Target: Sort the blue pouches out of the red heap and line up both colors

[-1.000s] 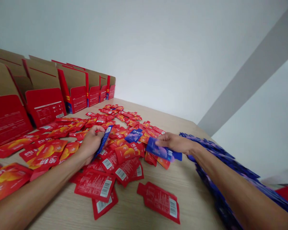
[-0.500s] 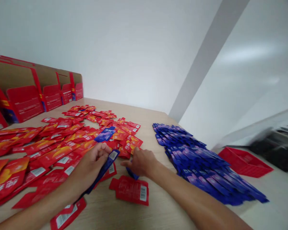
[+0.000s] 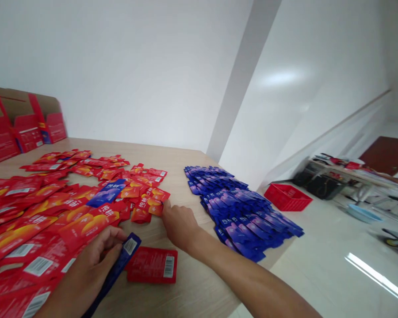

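My left hand [image 3: 97, 258] is closed around dark blue pouches [image 3: 114, 269], with a barcode label showing at the upper end; how many it holds I cannot tell. My right hand [image 3: 181, 223] reaches to the edge of the red pile, fingers curled and pinched on the corner of a red-and-orange pouch [image 3: 157, 206]. Its fingertips are partly hidden. Between my hands a red pouch [image 3: 152, 265] lies flat, barcode side up. One blue pouch [image 3: 106, 193] rests on top of the heaped red pouches [image 3: 40, 225].
Overlapping rows of blue pouches [image 3: 239, 212] cover the table's right side. Open red display boxes [image 3: 26, 132] line the back left. Beyond the table edge, a red crate [image 3: 287, 197] stands near a cluttered bench [image 3: 351, 170], with a blue basin [image 3: 365, 213] on the floor.
The view has swung to the right. My right hand, earlier over a blue pouch on the table, is now at a red pouch; that blue pouch no longer shows there. My left hand keeps its grip.
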The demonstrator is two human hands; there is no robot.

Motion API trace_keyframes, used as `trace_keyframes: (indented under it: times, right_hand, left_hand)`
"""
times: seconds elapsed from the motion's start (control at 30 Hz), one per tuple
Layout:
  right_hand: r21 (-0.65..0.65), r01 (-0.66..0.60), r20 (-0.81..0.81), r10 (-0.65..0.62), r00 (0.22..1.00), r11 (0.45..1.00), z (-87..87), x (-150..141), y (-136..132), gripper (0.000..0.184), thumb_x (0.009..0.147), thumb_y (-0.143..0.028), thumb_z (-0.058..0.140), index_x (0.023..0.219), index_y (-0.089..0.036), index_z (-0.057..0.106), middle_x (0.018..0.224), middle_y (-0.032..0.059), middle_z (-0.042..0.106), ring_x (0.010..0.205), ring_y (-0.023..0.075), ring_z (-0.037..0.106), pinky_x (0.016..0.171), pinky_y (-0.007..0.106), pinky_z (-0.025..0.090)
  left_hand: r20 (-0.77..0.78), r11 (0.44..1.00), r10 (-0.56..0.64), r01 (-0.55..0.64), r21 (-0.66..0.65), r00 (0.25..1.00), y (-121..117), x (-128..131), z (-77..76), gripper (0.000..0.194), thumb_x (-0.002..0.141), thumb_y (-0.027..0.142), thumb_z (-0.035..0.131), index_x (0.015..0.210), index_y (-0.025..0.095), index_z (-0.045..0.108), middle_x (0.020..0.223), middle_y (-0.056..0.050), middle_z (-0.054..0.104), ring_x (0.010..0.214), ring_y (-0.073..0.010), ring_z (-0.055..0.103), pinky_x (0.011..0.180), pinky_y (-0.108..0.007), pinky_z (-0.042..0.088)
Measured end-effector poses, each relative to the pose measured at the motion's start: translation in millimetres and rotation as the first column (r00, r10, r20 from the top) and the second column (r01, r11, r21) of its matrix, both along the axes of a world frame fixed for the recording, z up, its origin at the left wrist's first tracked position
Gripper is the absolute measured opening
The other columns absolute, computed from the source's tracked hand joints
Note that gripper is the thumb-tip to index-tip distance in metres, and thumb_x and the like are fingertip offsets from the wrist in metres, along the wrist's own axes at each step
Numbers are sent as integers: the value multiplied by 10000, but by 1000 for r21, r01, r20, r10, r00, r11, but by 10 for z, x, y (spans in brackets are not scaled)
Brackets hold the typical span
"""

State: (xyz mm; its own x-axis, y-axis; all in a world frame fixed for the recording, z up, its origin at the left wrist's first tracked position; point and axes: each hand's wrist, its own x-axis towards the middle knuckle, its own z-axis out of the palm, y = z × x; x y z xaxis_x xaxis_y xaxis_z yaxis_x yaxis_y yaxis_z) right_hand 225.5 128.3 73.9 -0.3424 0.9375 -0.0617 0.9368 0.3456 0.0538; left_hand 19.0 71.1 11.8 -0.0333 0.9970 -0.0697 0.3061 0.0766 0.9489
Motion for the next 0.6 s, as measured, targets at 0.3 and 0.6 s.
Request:
trace_keyframes:
  times: [0.3,0.6]
  right_hand:
    - [303,296,-290,-208,934,906,691,1503,-193,228,977,-196,586,1141,-195,746,1115,125,825,1058,286,781,918,347,546]
    - [151,361,-479,-251,841,920,405,2542,-331,191,890,-335,598,909,-205,737,832,61,800,739,241,745,677,331,539]
  left_hand:
    - [-28,998,58,-59,-33,998,46,-44,-41,635,606,874,692,860,293,715,806,-21,760,854,-323,709,806,-406,559]
    - [-38,991,60,-65,-120,997,49,166,119,631,532,855,663,825,298,701,760,-11,762,776,-314,702,723,-385,532]
